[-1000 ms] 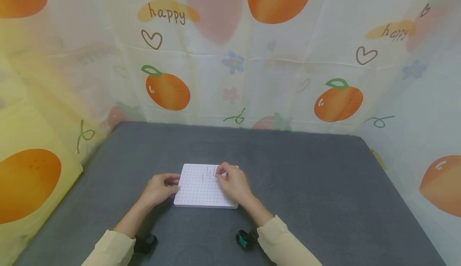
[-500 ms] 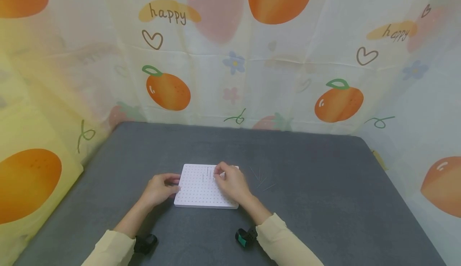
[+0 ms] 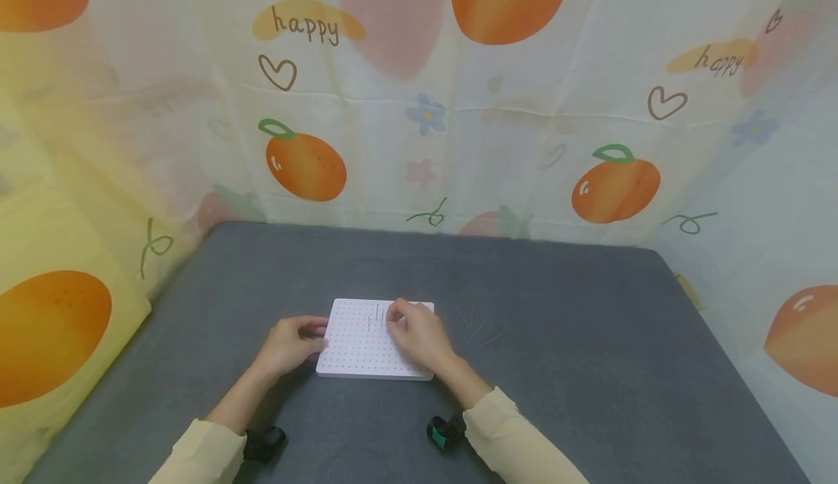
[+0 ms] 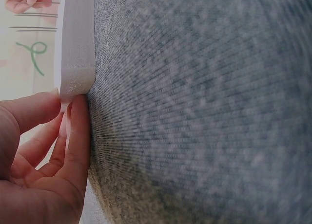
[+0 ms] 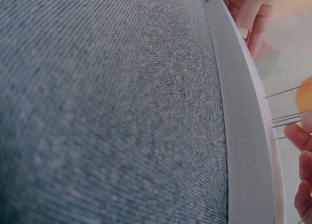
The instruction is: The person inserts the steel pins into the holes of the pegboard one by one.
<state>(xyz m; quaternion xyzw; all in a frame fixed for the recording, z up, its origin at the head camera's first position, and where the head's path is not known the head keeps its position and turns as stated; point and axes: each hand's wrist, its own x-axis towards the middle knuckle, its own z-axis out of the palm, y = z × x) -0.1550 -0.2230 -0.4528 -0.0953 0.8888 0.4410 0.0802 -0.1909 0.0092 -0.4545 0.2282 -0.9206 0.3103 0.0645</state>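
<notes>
A white pegboard [image 3: 360, 353] with rows of small holes lies flat on the table. Several thin dark needles [image 3: 377, 313] stand upright in its far part. My left hand [image 3: 291, 342] grips the board's left edge; in the left wrist view the thumb is on the top face and the fingers [image 4: 75, 136] are at the side and underside. Over the far right part of the board is my right hand [image 3: 422, 335], its thumb and index finger pinching a thin needle among the standing ones. In the right wrist view those fingertips [image 5: 297, 134] are beside the needles, close above the board.
Several loose thin needles [image 3: 471, 324] lie on the dark grey tabletop [image 3: 589, 367], right of the board. A fruit-patterned curtain [image 3: 497, 105] hangs behind the table and along its sides. Each wrist wears a black camera band [image 3: 265, 444].
My right hand has shifted slightly left along the standing needles, and its fingertips are a bit lower over the board. The left hand and the board have stayed in place.
</notes>
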